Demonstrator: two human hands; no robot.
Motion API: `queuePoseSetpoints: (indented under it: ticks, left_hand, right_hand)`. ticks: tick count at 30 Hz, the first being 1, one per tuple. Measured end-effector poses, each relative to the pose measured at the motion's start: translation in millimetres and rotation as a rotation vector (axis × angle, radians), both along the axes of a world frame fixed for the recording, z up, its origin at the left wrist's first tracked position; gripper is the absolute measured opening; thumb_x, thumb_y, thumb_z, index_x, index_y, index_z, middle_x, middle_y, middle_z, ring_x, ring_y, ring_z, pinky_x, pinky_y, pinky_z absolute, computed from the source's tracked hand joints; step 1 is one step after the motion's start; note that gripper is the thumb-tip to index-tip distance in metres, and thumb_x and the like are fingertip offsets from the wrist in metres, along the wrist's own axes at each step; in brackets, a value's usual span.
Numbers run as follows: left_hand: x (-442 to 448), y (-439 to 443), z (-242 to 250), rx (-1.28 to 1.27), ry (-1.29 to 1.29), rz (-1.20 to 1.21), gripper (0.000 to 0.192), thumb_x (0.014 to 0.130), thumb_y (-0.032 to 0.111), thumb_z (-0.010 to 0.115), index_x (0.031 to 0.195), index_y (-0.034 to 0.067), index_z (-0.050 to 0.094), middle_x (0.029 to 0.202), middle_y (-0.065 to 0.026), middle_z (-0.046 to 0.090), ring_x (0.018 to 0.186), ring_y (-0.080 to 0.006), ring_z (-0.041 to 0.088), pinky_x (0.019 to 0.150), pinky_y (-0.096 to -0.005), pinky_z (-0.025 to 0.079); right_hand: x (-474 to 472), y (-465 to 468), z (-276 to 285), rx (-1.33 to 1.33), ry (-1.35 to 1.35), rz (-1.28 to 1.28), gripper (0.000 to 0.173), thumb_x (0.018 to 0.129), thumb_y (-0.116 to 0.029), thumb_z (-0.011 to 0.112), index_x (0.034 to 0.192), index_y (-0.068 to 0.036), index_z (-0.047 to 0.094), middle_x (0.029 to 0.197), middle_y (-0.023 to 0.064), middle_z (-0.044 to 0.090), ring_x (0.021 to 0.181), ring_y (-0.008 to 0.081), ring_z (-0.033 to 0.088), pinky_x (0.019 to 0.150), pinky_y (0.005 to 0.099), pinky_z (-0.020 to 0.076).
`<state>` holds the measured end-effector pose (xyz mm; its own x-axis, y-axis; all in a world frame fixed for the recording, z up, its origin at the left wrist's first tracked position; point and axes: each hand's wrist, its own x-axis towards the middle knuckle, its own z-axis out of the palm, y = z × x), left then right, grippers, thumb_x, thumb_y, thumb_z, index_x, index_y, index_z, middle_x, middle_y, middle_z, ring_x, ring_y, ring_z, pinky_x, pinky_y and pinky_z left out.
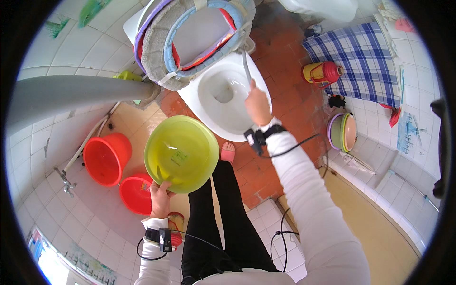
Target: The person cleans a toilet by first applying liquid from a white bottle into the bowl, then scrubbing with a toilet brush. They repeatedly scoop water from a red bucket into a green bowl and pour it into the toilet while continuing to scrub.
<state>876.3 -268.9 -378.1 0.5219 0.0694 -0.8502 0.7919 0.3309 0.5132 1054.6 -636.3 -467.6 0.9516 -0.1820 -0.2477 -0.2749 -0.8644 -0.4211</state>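
My left hand (162, 198) grips the near rim of a yellow-green plastic basin (181, 149), thumb inside the wall. The basin is held up beside the toilet, its inside facing me. My right hand (258, 105), slightly blurred, is over the right rim of the white toilet bowl (213, 119). In it is a slim grey handle (246, 66), which runs up toward the seat hinge; what is at its far end cannot be made out. A little water shows in the bowl. The toilet seat (155, 58), with grey and blue padded covers, is raised.
Two red plastic buckets (103, 160) stand at the left, below a wall tap (67, 185). A thick grey pipe (82, 89) crosses the left side. A red-and-yellow thermos flask (320, 73) and stacked basins (338, 131) are at the right. Cables hang from both wrists.
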Motion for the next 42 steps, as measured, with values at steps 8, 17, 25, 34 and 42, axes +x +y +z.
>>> queuePoseSetpoints:
  ticks: [8,17,25,34,42]
  left_hand:
    - [4.9,3.6,4.4,0.001,-0.004,0.011,0.033,0.089,0.006,0.052,0.121,-0.001,0.054,0.11,-0.0115,0.066,0.098,-0.0227,0.068,0.081,-0.0341,0.058]
    - [0.1,19.2,5.5,0.033,0.036,0.049,0.033,0.089,0.006,0.053,0.121,-0.002,0.054,0.111,-0.0114,0.066,0.095,-0.0223,0.068,0.077,-0.0326,0.058]
    - [-12.0,55.1,2.5,0.069,0.02,0.062,0.03,0.088,0.006,0.053,0.118,-0.001,0.055,0.107,-0.0113,0.066,0.093,-0.0227,0.069,0.072,-0.0324,0.059]
    - [-16.4,70.7,-0.4,0.026,0.056,0.105,0.034,0.089,0.006,0.054,0.123,0.0,0.053,0.111,-0.0089,0.065,0.094,-0.0211,0.067,0.075,-0.0316,0.057]
    - [-19.8,71.5,-1.4,0.014,0.031,0.111,0.039,0.088,0.005,0.052,0.126,-0.001,0.051,0.114,-0.0105,0.064,0.098,-0.0231,0.067,0.08,-0.0337,0.058]
  right_hand:
    - [-46.6,61.0,14.7,0.193,0.044,-0.206,0.06,0.083,0.001,0.047,0.141,0.01,0.036,0.077,0.0235,0.065,0.076,0.0402,0.065,0.068,0.0464,0.0513]
    - [-31.4,117.6,5.4,0.36,0.001,-0.295,0.059,0.087,-0.004,0.049,0.141,0.011,0.03,0.084,0.0285,0.064,0.082,0.0442,0.063,0.067,0.0493,0.0479]
    - [-78.0,171.2,29.2,0.633,0.212,-0.313,0.054,0.091,-0.004,0.048,0.143,0.006,0.036,0.089,0.0244,0.065,0.082,0.0383,0.065,0.069,0.0409,0.0495]
    - [-69.4,164.8,32.5,0.458,0.246,-0.323,0.049,0.095,-0.006,0.048,0.142,0.004,0.041,0.087,0.0182,0.063,0.072,0.0248,0.061,0.065,0.0342,0.0476]
    - [-52.2,180.5,42.1,0.449,0.216,-0.25,0.051,0.09,0.0,0.048,0.14,0.008,0.039,0.085,0.0232,0.062,0.08,0.0334,0.063,0.068,0.0385,0.0485]
